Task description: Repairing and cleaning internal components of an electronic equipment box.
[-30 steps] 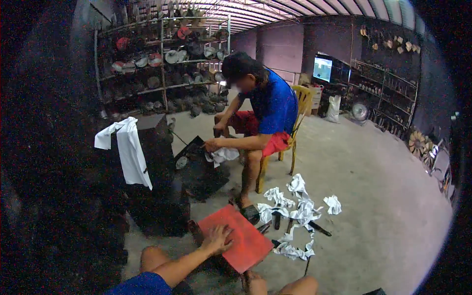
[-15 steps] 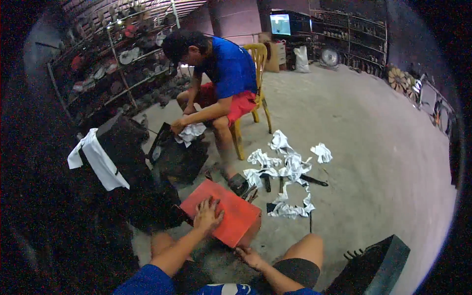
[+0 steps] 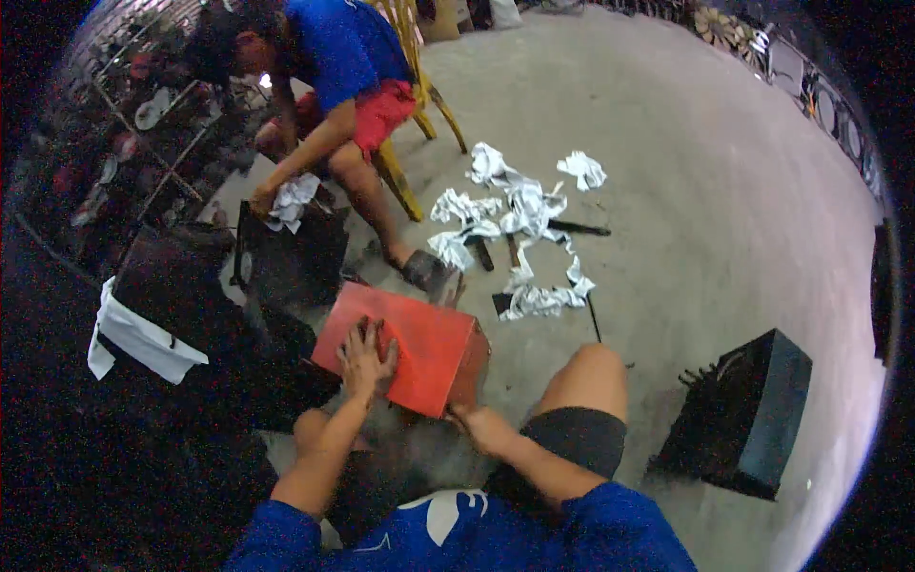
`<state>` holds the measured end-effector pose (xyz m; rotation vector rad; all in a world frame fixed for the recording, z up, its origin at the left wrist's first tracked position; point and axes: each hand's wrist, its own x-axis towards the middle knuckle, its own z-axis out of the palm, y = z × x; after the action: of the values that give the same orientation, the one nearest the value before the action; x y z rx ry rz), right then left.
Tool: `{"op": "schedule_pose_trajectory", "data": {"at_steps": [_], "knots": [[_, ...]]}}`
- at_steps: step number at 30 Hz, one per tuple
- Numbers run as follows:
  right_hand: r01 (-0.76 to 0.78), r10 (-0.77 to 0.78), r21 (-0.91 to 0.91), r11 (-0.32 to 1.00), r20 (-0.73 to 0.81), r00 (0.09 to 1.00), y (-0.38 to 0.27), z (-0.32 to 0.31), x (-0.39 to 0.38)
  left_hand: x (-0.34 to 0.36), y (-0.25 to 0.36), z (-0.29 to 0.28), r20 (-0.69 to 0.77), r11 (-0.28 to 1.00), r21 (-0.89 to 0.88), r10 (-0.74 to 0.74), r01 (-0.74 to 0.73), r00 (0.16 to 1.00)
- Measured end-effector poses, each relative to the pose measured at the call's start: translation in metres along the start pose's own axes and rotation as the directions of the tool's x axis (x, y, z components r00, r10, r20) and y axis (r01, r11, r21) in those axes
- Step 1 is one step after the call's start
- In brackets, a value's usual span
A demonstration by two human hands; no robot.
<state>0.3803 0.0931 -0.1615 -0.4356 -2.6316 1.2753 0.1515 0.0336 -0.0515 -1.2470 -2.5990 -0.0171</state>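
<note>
In the head view, your left hand [image 3: 364,360] lay on the upper face of a red, box-shaped piece with flat painted sides [image 3: 424,343], its fingers spread wide and its palm down, holding nothing within them. Your right hand [image 3: 481,427] was at the near right corner of that red box, with its fingers bent in against the lower edge — the fingertips were partly hidden, so you could not tell from this angle whether they gripped the edge or only touched it. The red box sat low in front of you, just beyond your knees and tilted, its brownish, worn side [image 3: 469,370] turned to the right. Beyond it and a little to the right, a cluster of crumpled white cloth-like scraps [image 3: 534,205] was strewn over the grey concrete floor [image 3: 715,238], with a flat dark strip [image 3: 581,228] poking out on its right. Near your right side, well apart from the red box, stood a black box with a blue-grey face [image 3: 780,415]. Ahead and to the left, a co-worker in a blue shirt [image 3: 334,52] and red shorts sat bent forward on a yellow chair [image 3: 396,181], one hand at a crumpled white wad [image 3: 294,202] above a dark piece. At far left, a long white strip [image 3: 148,336] hung over a dark bulk — too dim to make out — with cluttered metal shelving [image 3: 157,176] behind.
</note>
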Motion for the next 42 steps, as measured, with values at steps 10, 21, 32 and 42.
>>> {"op": "schedule_pose_trajectory", "data": {"at_steps": [10,21,32,42], "knots": [[-0.166,0.171,0.618,0.769,0.051,0.984,0.02,0.041,0.0,-0.009,0.013,-0.011,-0.043,0.998,-0.066,0.001,-0.004,0.999],[-0.019,0.021,0.627,0.778,0.005,1.0,0.057,0.042,0.016,-0.007,0.009,-0.014,-0.03,1.0,-0.029,-0.009,0.009,1.0],[-0.492,0.483,0.14,0.859,-0.537,0.692,0.109,0.022,0.071,-0.002,0.007,-0.065,-0.009,0.997,0.035,-0.064,0.065,0.998],[-0.511,0.67,0.531,0.676,-0.153,0.726,0.11,0.009,0.082,0.0,0.017,-0.061,-0.103,0.999,0.045,-0.016,0.021,0.995]]}}
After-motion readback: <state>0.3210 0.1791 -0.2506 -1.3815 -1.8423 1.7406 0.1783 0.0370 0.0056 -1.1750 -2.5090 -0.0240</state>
